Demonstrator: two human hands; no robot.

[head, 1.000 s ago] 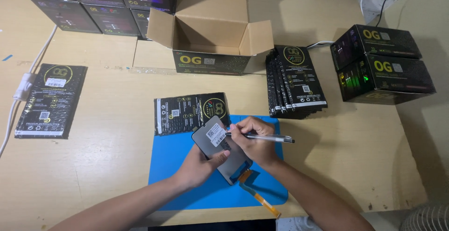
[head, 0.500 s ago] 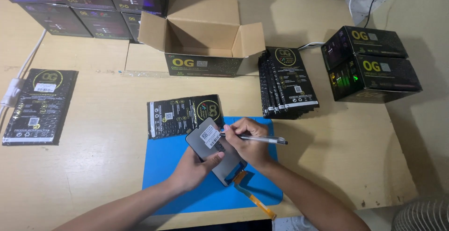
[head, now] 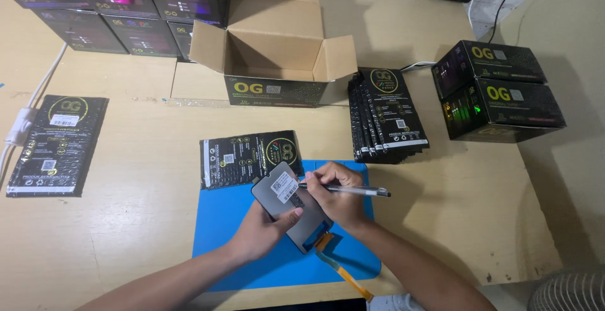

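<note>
A dark grey phone screen panel (head: 280,192) with a white sticker (head: 285,187) lies tilted over a blue mat (head: 220,248). My left hand (head: 265,229) grips the panel from below, thumb on its face. My right hand (head: 337,194) holds a silver pen (head: 356,190), its tip on the sticker. An orange flex cable (head: 343,273) trails from the panel's lower end toward the table's front edge. A black printed pouch (head: 246,156) lies flat just beyond the panel.
An open cardboard box (head: 277,59) stands at the back centre. A stack of black pouches (head: 387,112) lies to its right, two black boxes (head: 498,90) farther right. Another pouch (head: 57,144) lies at left beside a white cable (head: 25,119). Dark boxes (head: 113,2) line the back left.
The view has shifted slightly. Both hands stay on the panel, and the pen tip stays at the sticker.
</note>
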